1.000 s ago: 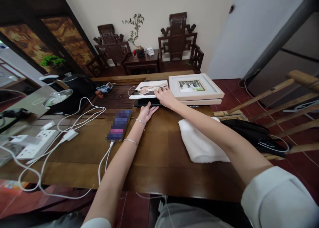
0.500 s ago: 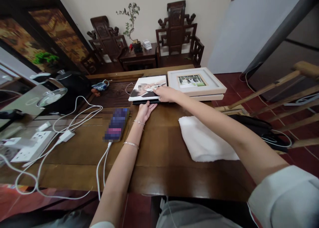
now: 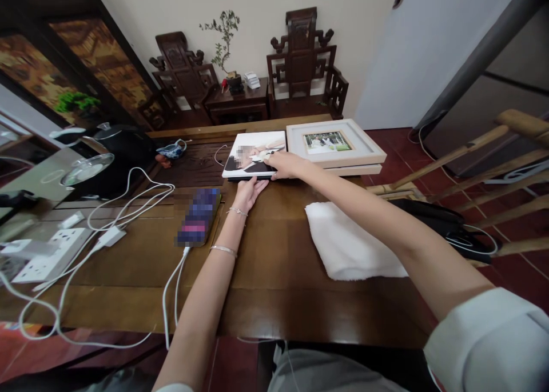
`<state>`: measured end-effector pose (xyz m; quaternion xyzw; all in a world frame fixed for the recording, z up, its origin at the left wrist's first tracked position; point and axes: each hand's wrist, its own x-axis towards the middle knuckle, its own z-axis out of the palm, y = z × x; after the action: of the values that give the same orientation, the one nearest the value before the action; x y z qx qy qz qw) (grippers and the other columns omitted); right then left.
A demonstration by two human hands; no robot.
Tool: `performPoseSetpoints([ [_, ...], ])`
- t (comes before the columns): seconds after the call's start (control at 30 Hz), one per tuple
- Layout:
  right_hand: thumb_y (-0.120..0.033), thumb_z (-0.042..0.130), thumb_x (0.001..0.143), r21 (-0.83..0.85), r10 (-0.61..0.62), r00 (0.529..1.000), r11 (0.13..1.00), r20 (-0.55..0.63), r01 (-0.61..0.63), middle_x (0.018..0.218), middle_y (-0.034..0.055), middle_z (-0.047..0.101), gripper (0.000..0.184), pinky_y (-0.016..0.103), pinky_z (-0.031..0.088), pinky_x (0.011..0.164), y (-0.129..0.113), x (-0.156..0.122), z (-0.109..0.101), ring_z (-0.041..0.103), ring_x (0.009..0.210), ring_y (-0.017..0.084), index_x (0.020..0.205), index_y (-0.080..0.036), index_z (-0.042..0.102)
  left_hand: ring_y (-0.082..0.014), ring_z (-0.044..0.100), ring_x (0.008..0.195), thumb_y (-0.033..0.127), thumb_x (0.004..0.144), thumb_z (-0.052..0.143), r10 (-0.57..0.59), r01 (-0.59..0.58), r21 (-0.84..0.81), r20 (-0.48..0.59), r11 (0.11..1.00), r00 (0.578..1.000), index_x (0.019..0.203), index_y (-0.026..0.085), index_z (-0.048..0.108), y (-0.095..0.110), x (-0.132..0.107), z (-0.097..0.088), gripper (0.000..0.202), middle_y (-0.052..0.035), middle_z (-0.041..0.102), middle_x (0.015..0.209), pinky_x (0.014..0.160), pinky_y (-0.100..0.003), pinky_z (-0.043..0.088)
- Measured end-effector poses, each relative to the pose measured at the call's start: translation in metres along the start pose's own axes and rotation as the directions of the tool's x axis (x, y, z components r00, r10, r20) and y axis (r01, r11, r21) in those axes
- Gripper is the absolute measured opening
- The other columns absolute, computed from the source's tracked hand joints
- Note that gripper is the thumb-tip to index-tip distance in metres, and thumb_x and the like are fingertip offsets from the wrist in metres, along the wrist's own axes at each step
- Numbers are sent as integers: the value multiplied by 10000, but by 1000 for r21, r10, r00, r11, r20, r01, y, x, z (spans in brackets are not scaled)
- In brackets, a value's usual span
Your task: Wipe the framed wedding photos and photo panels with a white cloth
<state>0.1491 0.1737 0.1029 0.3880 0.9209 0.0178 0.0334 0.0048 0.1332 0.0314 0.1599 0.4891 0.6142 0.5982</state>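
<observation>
A photo print (image 3: 253, 154) with a white border lies on top of a dark flat frame (image 3: 240, 178) at the far middle of the wooden table (image 3: 266, 266). My right hand (image 3: 286, 165) rests on the print's near right corner, fingers stretched over it. My left hand (image 3: 249, 191) lies palm down at the near edge of the dark frame, fingers open and touching it. Right beside the print stand two stacked white picture frames (image 3: 343, 152), the top one showing a small photo.
A folded white cloth (image 3: 349, 243) lies to the right of my arms. A phone (image 3: 198, 216) on a white cable lies left of my left wrist. A power strip (image 3: 45, 252) with cables, a kettle (image 3: 124, 146) and a bamboo rack (image 3: 484, 169) flank the table.
The print has slid toward me to line up over the dark frame, which is now almost covered. Both hands stayed on the stack; my head moved slightly.
</observation>
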Motion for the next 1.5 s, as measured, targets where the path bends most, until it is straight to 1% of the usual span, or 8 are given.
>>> performPoseSetpoints([
  [0.17,-263,713,842,19,-11,998,1000,-66,13,1324,203,621,538,396,465,933,2,-6,7,596,1175,323,1336,-99,575,-267,767,889,75,968,492,-112,96,231,58,968,992,1018,62,630,16,-11,-10,148,-215,749,879,864,-367,614],
  [0.3,-263,578,921,214,-43,941,969,-336,121,1455,130,548,509,429,402,1050,25,-41,-1,523,1286,283,1419,-177,519,-272,772,791,207,933,619,-107,84,461,24,884,994,1018,83,654,31,-17,-21,155,-206,750,771,762,-334,625],
  [0.5,-296,559,885,488,520,689,830,-504,-269,1336,190,621,475,522,374,1081,124,-132,18,544,1249,348,1323,-117,598,-249,748,658,271,847,726,210,-226,764,121,604,970,802,148,665,48,-16,-3,144,-102,694,588,711,-310,590],
  [0.67,-397,701,753,813,889,446,334,-104,-477,1094,223,682,465,565,487,935,177,-172,61,618,1070,376,1109,-101,661,-282,727,776,302,817,719,336,-463,828,359,316,871,600,177,610,35,-3,63,274,-99,689,651,835,-375,535],
  [0.77,-452,685,742,955,853,486,-47,191,-293,868,140,690,378,524,569,688,176,-170,75,654,822,314,961,-147,642,-362,689,972,272,746,765,298,-445,856,367,264,881,490,207,508,21,6,104,369,-108,646,601,910,-410,489],
  [0.83,-441,699,709,975,830,516,-141,211,-172,779,93,666,336,461,570,596,170,-166,80,634,739,275,896,-171,627,-395,633,1117,200,681,793,303,-385,863,290,327,908,487,223,463,15,11,121,384,-124,659,648,970,-430,458],
  [1.03,-388,679,665,996,868,490,-65,84,-55,731,44,645,221,359,554,678,169,-159,88,612,786,240,769,-205,612,-442,471,1333,55,607,766,377,-384,861,251,334,892,516,225,402,5,17,131,412,-198,693,917,1120,-510,331],
  [1.5,-525,635,651,998,886,459,64,-61,9,711,14,620,350,349,531,677,157,-164,109,602,771,228,793,-206,606,-412,419,1384,138,738,669,463,-474,835,316,279,828,618,232,385,-9,9,125,322,-225,644,1047,1162,-450,300],
])
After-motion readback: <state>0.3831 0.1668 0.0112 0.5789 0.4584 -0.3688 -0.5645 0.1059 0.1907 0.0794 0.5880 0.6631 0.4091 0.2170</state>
